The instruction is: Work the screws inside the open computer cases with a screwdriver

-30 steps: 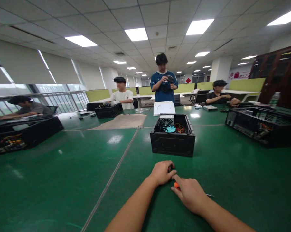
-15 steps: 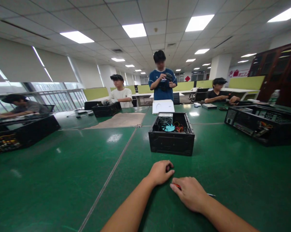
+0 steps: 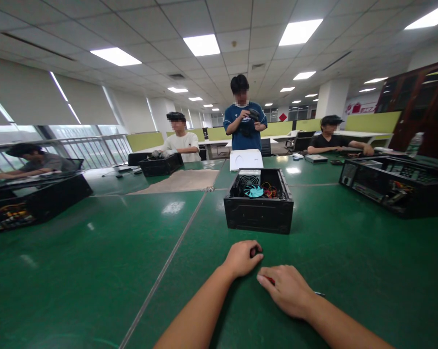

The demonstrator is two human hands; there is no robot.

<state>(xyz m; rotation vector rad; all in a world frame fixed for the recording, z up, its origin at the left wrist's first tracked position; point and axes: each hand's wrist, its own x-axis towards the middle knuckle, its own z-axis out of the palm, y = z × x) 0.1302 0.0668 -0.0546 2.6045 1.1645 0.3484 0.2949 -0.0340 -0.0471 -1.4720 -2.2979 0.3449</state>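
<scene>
My right hand rests on the green table with its fingers wrapped round a screwdriver. A bit of its red handle shows by the thumb, and the thin metal shaft sticks out behind the wrist. Just left of it, my left hand lies with curled fingers; what they hold, if anything, is hidden in shadow. Beyond both hands stands a black computer case, its top side uncovered. Inside it are a light-blue fan, a power supply grille and coloured cables. Neither hand touches the case.
Other black cases stand at the right, the left and farther back. Co-workers are around the table; one stands opposite with a dark object. A white box and a beige torn patch lie beyond. A table seam runs left of my arms.
My right fingers have shifted slightly, and less of the red handle shows. My left hand stays nearly still. The seated co-worker at the right has stretched an arm outward.
</scene>
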